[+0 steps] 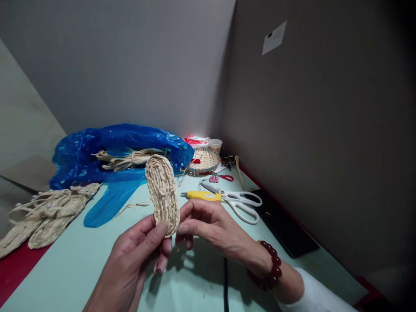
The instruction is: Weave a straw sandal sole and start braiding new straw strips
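Note:
A small woven straw sole [162, 193], oval and pale tan, stands upright above the pale green table [74, 268]. My left hand [136, 255] pinches its lower edge with thumb and fingers. My right hand [208, 225] grips the same lower end from the right side, fingers curled around it. A dark red bead bracelet [269, 268] circles my right wrist.
Finished straw sandals [42, 214] lie at the left. A blue plastic bag [123, 151] holds straw bundles [130, 159] behind the sole. White scissors [240, 201], a yellow-handled tool [203, 196], a woven round tray [204, 160], a small cup [215, 144] and a black flat device [286, 229] sit to the right, by the wall.

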`<action>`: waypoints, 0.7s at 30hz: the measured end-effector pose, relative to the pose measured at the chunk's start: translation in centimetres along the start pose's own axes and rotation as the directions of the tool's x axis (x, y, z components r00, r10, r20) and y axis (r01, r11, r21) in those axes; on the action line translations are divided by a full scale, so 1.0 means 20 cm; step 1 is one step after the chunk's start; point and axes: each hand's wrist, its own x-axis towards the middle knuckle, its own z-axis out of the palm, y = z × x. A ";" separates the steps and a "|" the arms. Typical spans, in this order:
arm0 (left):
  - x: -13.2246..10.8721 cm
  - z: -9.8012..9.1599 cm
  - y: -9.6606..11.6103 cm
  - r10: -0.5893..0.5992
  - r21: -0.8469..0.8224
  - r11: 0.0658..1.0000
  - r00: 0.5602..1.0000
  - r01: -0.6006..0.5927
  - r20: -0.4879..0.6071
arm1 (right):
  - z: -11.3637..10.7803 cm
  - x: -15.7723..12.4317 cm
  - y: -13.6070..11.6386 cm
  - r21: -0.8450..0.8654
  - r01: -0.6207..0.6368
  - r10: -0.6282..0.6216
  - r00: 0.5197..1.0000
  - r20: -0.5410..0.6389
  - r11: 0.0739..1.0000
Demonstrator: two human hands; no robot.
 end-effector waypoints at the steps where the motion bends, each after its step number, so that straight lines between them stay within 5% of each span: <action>1: 0.00 0.00 0.00 -0.003 0.014 1.000 1.000 0.003 0.026 | 0.00 0.00 -0.01 0.013 0.010 -0.010 1.000 -0.004 1.000; 8: 0.00 -0.02 -0.01 -0.003 0.186 0.983 0.996 -0.014 0.089 | 0.01 0.01 0.01 0.173 -0.064 0.055 0.997 0.058 0.983; 14: 0.01 -0.03 0.00 0.078 0.318 0.942 0.993 -0.103 0.091 | -0.01 0.02 0.04 0.149 -0.076 0.073 0.997 0.023 0.986; 18: 0.03 -0.02 -0.01 0.173 0.328 0.930 0.985 -0.169 0.017 | -0.01 0.01 0.02 -0.102 -0.003 -0.005 0.997 -0.072 0.995; 21: 0.05 -0.02 -0.03 0.268 0.367 0.899 0.963 -0.241 -0.023 | 0.02 -0.01 0.02 -0.403 0.096 -0.151 0.983 -0.108 0.910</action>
